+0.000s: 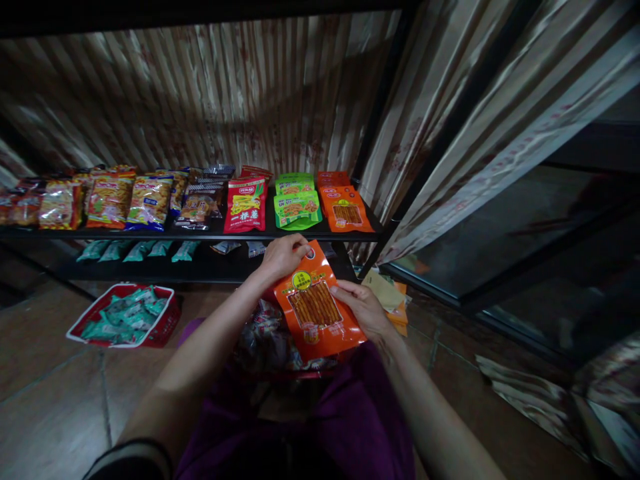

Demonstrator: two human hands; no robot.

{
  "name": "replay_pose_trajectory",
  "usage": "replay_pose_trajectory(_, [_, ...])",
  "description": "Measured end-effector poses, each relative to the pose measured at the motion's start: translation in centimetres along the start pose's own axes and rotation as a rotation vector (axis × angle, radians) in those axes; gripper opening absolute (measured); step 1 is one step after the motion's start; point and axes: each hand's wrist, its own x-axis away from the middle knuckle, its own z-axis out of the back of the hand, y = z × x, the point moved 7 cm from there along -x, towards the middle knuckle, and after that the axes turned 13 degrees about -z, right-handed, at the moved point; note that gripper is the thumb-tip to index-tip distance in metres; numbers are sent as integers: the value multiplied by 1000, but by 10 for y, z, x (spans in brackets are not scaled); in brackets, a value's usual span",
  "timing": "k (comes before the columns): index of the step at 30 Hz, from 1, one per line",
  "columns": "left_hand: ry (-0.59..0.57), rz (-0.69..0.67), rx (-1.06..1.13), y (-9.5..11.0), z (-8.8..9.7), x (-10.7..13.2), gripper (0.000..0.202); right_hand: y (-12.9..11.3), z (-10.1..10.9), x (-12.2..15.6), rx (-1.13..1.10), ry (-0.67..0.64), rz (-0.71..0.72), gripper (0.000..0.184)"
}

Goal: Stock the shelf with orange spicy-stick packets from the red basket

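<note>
One orange snack packet (317,313) is grasped before the black shelf (270,217), pinched at its top by the left hand (286,255) and at its right edge by the right hand (361,305). Matching packets (346,212) are already shelved; this one remains unshelved. Its printed face is turned upward, its long axis slanted far-left to near-right, top shelfward.

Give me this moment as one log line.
left hand: pinches orange packet at top | right hand: holds its side edge | shelf: similar orange packs at right end

held orange packet (316,303): 1 | green packets (299,209): 2 | teal packets (139,251) on lower shelf (220,268): 5
</note>
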Motion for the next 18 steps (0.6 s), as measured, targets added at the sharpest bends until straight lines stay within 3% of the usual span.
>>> replay_pose_trajectory(3, [187, -86, -61, 17, 13, 13, 20, -3, 3, -4, -18, 99, 53, 30])
replay_pose_trajectory(5, [266, -47, 31, 20, 10, 30, 20, -5, 8, -8, -32, 172, 108, 30])
replay_pose_trajectory(8, [284, 74, 227, 16, -14, 57, 23, -9, 12, -13, 29, 251, 229, 28])
replay_pose_trajectory(10, [253, 244, 429, 6, -40, 75, 31, -12, 8, -12, 169, 295, 328, 24])
replay_pose_trajectory(14, [337, 382, 923, -2, -77, 92, 42, -17, -24, 6, 567, 345, 595, 23])
replay_pose_trajectory(18, [553, 461, 1327, -18, -91, 99, 30, -7, -61, 23, 959, 407, 751, 39])
